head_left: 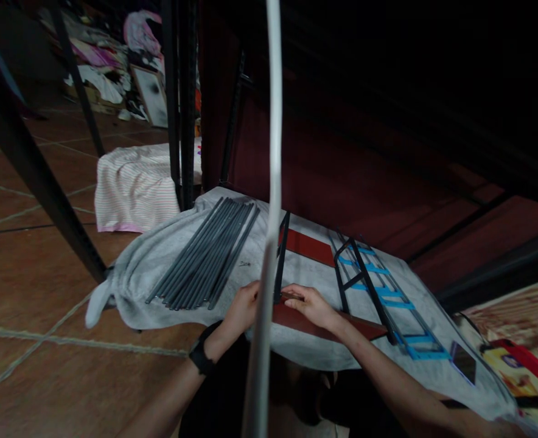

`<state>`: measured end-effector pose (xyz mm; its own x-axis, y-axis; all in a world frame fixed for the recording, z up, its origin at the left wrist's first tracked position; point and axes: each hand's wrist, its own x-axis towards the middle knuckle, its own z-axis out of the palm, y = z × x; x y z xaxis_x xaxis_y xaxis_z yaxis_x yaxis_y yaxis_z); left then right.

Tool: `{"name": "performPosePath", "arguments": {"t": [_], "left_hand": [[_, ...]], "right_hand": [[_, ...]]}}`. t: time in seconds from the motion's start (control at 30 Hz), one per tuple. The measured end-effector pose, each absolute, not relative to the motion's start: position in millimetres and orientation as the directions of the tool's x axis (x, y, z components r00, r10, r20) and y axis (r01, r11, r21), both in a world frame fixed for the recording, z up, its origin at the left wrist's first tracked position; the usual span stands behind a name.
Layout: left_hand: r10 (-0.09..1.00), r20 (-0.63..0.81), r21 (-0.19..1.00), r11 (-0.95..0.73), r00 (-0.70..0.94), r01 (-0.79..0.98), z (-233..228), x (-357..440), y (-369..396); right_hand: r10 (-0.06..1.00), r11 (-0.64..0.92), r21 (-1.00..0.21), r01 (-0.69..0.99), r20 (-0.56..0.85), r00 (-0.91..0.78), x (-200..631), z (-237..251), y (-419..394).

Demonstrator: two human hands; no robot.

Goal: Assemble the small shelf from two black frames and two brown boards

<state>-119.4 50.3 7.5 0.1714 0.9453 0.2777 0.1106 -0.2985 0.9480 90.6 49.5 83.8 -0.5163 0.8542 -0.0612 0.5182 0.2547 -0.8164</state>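
Black metal frame (282, 261), flat reddish-brown boards (308, 246), right hand (312, 306), fingers half-curled at frame corner, left hand (243, 311), fingertips hidden, both grips unclear.

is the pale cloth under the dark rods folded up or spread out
Spread out: the cloth reaches from under the rods across to the blue-barred pieces, with its left end drooping in loose folds.

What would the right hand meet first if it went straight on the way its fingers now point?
The right hand would probably meet the black bar beside it first; depth is unclear, so it may already be touching.
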Motion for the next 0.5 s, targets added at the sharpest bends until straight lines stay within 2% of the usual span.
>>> {"name": "performPosePath", "arguments": {"t": [0.23, 0.5], "left_hand": [[0.971, 0.231, 0.972, -0.233, 0.056, 0.029, 9, -110, 43], [0.964, 0.260, 0.965, -0.256, -0.062, 0.058, 8, -98, 32]], "right_hand": [[0.840, 0.296, -0.803, 0.518, -0.039, -0.541, 94, 82, 50], [0.827, 0.366, -0.737, 0.568, -0.021, -0.561, 94, 83, 52]]}}
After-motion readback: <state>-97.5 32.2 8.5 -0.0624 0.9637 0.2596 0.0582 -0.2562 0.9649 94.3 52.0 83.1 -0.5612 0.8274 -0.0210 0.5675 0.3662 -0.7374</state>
